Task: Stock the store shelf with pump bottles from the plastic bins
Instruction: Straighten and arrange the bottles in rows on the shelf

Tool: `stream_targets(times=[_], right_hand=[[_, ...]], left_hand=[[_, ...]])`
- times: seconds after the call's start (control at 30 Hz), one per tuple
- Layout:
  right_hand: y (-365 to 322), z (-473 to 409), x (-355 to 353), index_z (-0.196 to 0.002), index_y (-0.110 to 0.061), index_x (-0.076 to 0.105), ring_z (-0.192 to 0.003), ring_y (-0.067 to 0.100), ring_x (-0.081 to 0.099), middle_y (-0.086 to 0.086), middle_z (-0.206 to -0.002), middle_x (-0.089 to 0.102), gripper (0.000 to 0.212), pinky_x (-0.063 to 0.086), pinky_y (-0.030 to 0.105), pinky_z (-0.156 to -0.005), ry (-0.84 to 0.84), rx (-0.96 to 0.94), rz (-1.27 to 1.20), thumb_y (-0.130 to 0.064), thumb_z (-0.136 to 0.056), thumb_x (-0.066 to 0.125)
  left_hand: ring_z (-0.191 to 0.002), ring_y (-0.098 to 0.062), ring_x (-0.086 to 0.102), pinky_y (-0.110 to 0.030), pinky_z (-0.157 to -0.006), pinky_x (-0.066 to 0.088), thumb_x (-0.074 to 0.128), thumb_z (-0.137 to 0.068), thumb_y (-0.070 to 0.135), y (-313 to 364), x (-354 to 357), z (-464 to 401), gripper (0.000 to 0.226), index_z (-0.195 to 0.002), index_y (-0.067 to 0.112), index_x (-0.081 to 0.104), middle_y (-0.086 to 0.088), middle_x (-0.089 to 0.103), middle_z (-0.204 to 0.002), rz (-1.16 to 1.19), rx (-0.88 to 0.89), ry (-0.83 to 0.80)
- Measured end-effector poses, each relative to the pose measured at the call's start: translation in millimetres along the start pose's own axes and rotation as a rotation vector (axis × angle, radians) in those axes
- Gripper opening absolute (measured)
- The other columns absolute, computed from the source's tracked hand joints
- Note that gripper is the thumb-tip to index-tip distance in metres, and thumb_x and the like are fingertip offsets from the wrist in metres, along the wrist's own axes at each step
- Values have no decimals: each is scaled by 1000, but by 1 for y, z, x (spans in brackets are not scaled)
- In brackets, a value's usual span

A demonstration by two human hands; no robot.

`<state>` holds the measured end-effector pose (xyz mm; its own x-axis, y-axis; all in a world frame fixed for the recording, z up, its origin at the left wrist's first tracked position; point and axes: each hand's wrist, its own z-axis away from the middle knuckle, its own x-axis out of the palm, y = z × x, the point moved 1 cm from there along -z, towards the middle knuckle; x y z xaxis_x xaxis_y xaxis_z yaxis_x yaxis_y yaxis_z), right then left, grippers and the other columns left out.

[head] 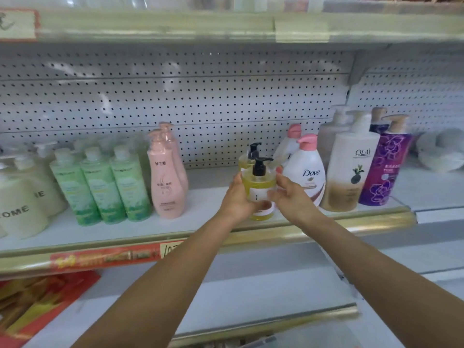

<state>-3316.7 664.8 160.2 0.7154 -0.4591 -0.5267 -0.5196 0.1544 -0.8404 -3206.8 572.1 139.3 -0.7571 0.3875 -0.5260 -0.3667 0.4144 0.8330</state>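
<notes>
Yellow pump bottle stands near the shelf front edge, gripped between left hand and right hand, each grip curled around it. Placing step; next, likely release after squaring it.

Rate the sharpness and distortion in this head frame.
Head view: wide-angle bowing curves the shelf edge; upper shelf and left-side bottles smeared; the hands, yellow pump bottle and Dove bottle are fairly sharp; lighting even.

Head view faces the shelf closely, angled down.
</notes>
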Motion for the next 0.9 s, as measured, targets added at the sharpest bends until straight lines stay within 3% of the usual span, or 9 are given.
stream_targets(times=[0.07, 0.23, 0.4, 0.6, 0.73, 0.8, 0.9], right_hand=[[2, -5, 0, -128, -21, 54, -106, 23, 60, 3, -117, 64, 35, 47, 39, -95, 33, -10, -52, -19, -94, 47], [5, -15, -5, -128, -12, 57, -109, 15, 54, -2, -117, 60, 32, 38, 25, -89, 20, -20, -68, -14, -99, 44], [-6, -30, 6, -141, -14, 46, -131, 19, 46, 5, -142, 49, 42, 34, 34, -112, -13, -38, -26, -12, -98, 47], [-31, -61, 20, -145, -14, 34, -133, 31, 42, 11, -146, 41, 56, 34, 45, -110, 61, -81, 123, -13, -94, 56], [-39, -90, 20, -147, -8, 26, -135, 36, 38, 16, -149, 33, 68, 32, 49, -111, 110, 20, 184, -15, -89, 61], [-40, -100, 21, -146, -7, 29, -134, 35, 39, 16, -147, 37, 68, 34, 48, -110, 97, 59, 196, -17, -88, 63], [-37, -109, 26, -132, -10, 48, -122, 34, 52, 13, -132, 55, 53, 42, 47, -104, 52, 106, 168, -21, -85, 69]], left_hand=[[-116, -15, 56, -38, -96, 49, 91, -52, 44, -2, 8, -5, 97, -132, 29, 38, 6, 56, -126, 48, -6, 50], [-113, -16, 57, -39, -95, 48, 90, -57, 42, -15, 4, -11, 89, -129, 25, 40, 6, 58, -123, 63, -9, 124], [-109, -13, 58, -35, -94, 49, 90, -59, 33, -37, -27, -6, 84, -127, 28, 40, 9, 60, -118, 60, -27, 170], [-101, 1, 57, -23, -85, 48, 89, -63, 25, -54, -61, 7, 83, -131, 29, 41, 16, 60, -110, 98, -35, 118], [-102, -3, 59, -29, -88, 52, 90, -60, 28, -55, -61, 8, 84, -127, 32, 39, 15, 60, -110, 91, -40, 111], [-101, -5, 59, -28, -87, 51, 92, -56, 34, -53, -59, 8, 90, -129, 29, 39, 14, 60, -111, 85, -38, 136], [-99, -7, 59, -23, -83, 47, 93, -56, 35, -49, -58, 9, 91, -130, 24, 41, 16, 59, -105, 77, -43, 162]])
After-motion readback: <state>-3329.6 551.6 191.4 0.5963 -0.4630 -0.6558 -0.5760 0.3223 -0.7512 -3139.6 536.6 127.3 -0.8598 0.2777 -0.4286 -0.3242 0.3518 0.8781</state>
